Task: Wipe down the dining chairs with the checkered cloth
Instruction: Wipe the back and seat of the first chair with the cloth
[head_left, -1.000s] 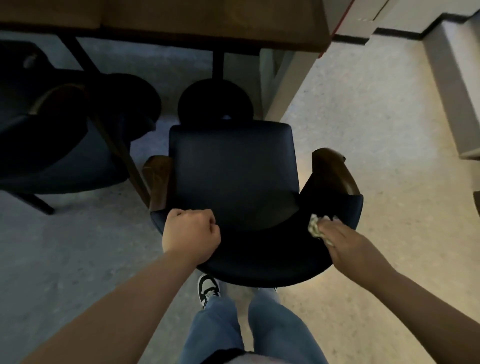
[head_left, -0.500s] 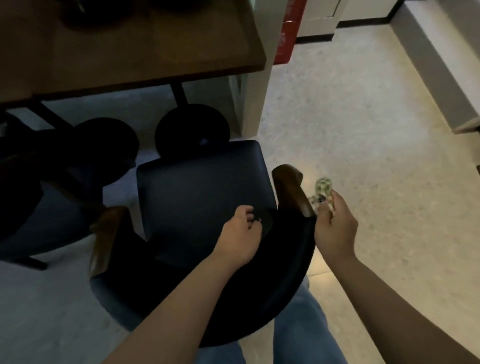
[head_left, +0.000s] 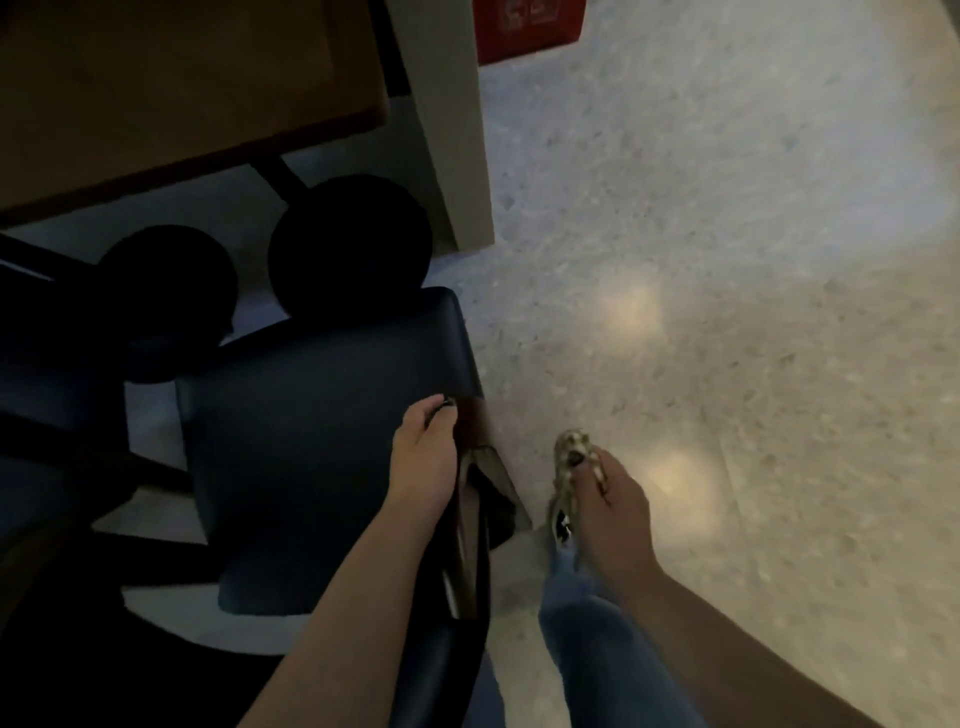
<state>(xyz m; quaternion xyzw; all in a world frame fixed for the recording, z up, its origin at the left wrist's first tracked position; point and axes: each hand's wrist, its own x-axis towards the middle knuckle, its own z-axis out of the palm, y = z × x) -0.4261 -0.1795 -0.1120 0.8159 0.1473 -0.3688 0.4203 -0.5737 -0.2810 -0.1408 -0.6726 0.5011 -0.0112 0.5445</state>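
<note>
Cloth has lifted off the chair; chair now turned sideways.
Right hand clutches checkered cloth at centre; left hand grips the dining chair, wiping paused.

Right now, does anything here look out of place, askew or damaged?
Nothing looks damaged or spilled. The dark chair stands turned at an angle to the table, with the left hand on its armrest; the right hand holds the checkered cloth off the chair.

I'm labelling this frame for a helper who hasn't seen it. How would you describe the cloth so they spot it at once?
Start at the dark blue chair by the wooden table, then look right of its armrest, above the pale speckled floor. There the right hand grips the cloth, bunched small. It is the only pale, patterned thing there.
</note>
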